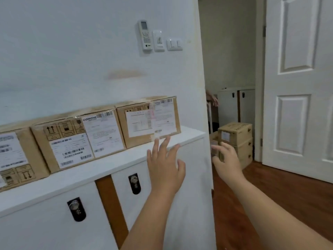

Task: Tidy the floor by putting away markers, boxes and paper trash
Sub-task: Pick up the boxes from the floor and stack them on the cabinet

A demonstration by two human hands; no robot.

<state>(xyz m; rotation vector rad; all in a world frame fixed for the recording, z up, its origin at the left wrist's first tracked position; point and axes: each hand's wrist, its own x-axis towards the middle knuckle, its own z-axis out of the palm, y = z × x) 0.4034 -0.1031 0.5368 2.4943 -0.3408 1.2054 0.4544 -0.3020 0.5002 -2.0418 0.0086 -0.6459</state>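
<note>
**Boxes lined up on cabinet top; both hands spread, holding nothing**

Hidden / unclear: the leftmost box (16,156) is running off the frame edge, so only part of it is showing. Motion blur is smearing most label print. The stacked boxes (236,139) in the next room are sitting partly behind the wall corner and the right hand (226,157).

Orientation: three cardboard boxes are standing in a row on the white cabinet top (100,170), against the wall, long axes running along the shelf, labelled faces turned toward the camera. The rightmost box (147,121) is sitting near the cabinet's right end.

Readable writing: "COMONE" is showing on the middle box (79,139); arrow and fragile symbols are printed on the cardboard. Other text is not legible.

Hands: the left hand (164,163) is reaching up with fingers spread, fingertips just below the rightmost box; whether they are touching it cannot be told. The right hand is hanging open, fingers splayed, past the wall corner.
</note>
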